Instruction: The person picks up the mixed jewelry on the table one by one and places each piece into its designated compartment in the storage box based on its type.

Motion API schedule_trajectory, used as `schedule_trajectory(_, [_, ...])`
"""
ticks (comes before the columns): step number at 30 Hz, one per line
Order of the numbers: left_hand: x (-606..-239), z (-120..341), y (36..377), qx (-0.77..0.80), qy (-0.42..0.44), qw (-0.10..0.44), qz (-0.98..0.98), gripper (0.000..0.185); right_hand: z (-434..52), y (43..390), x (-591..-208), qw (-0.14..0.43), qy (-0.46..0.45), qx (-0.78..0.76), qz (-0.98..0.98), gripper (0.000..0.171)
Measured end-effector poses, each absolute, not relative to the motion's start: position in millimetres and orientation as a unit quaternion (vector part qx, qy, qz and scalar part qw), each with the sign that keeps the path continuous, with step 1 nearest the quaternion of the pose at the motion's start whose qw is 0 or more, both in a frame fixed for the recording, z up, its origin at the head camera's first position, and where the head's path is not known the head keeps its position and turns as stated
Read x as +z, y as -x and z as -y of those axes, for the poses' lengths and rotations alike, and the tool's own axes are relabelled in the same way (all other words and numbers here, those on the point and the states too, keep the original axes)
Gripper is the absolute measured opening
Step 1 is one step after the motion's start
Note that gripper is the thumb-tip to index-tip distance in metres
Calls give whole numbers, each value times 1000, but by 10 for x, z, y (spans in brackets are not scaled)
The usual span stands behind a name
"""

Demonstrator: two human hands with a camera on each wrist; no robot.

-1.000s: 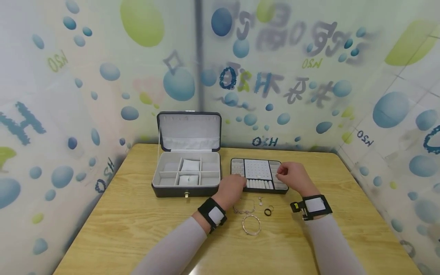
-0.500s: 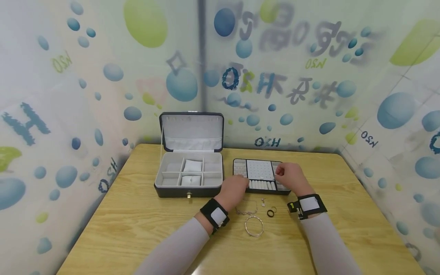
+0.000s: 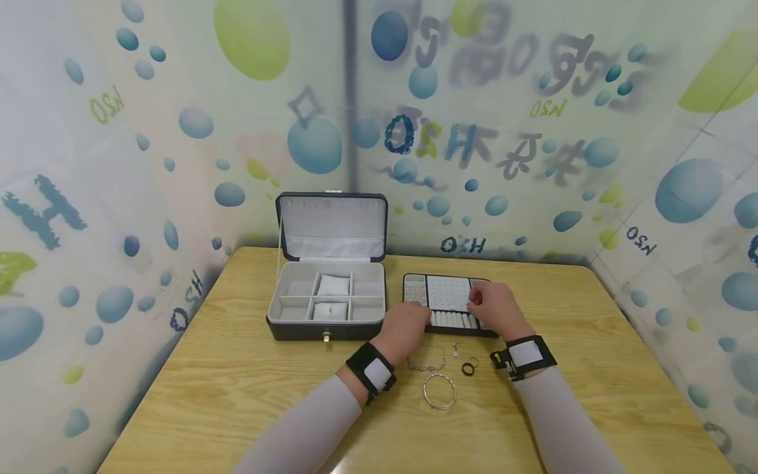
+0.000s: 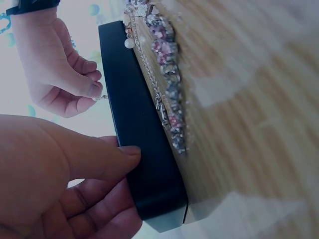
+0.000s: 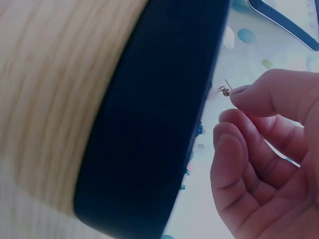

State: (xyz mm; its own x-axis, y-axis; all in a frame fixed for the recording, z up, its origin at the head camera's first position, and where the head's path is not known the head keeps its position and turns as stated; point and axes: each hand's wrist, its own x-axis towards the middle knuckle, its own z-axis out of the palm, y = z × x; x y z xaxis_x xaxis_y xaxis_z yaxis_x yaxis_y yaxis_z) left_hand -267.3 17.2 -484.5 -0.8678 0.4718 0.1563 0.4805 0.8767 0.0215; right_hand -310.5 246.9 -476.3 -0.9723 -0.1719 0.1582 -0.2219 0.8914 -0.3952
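Note:
My left hand (image 3: 404, 326) grips the front left corner of a black-edged jewelry tray (image 3: 456, 332), with the thumb on its side wall in the left wrist view. Over the tray's right part, my right hand (image 3: 500, 308) pinches a small gold-coloured earring (image 5: 225, 91) between thumb and fingertip; its thin post sticks out. White padding with small holes fills the tray's middle, with ring rolls (image 3: 453, 320) in front. On the table before the tray lie a beaded bracelet (image 4: 167, 64) with pink stones and a dangling earring (image 3: 455, 350).
Left of the tray stands an open jewelry box (image 3: 326, 329) with lid raised and two cushions (image 3: 333, 286) inside. Nearer on the table lie a bangle (image 3: 439, 392), a black ring (image 3: 468, 369) and a thin ring (image 3: 474, 361). A patterned wall (image 3: 462, 230) rises behind.
My right hand, pinching the earring, has shifted slightly left over the tray toward the padded middle. The left hand keeps its grip on the corner. The head view has turned a little.

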Motion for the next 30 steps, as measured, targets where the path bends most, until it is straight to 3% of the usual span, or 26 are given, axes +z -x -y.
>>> schedule_trajectory(30, [-4897,-174,2696,-28,247,82,965,17,-2256,3047,-4788,112,-131,121,978,15])
